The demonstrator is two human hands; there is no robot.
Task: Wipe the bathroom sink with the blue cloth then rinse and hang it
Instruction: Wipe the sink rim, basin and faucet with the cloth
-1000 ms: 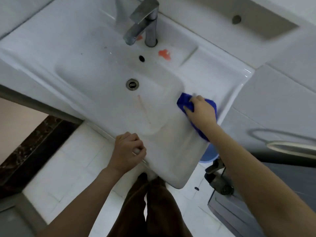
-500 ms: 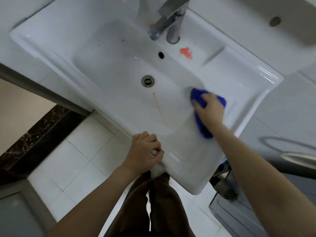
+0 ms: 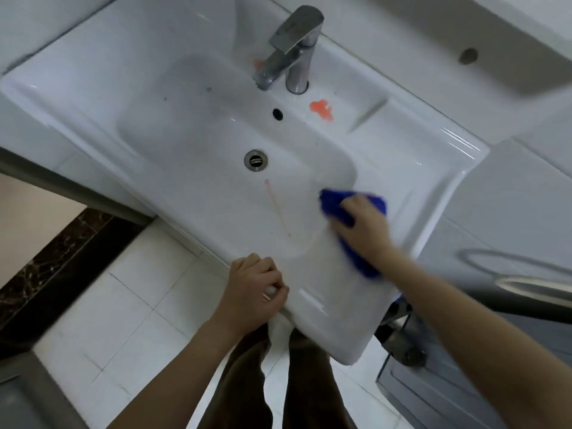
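The white sink (image 3: 161, 100) fills the upper half of the head view. A chrome tap (image 3: 292, 48) stands at its back. An orange stain (image 3: 322, 109) lies beside the tap, and a thin orange streak (image 3: 277, 209) runs down below the drain (image 3: 255, 160). My right hand (image 3: 362, 224) grips the bunched blue cloth (image 3: 332, 201) and presses it on the basin's right front rim. My left hand (image 3: 255, 292) grips the sink's front edge, fingers curled over it.
White floor tiles (image 3: 123, 308) lie below the sink, with my dark trousers (image 3: 244, 382) standing close to it. A dark marble threshold (image 3: 58, 258) runs at the left. A grey fixture with a metal rail (image 3: 532, 286) sits at the right.
My right hand has slid the blue cloth a little leftward, from the right rim to the basin's edge. My left hand has stayed on the front edge.
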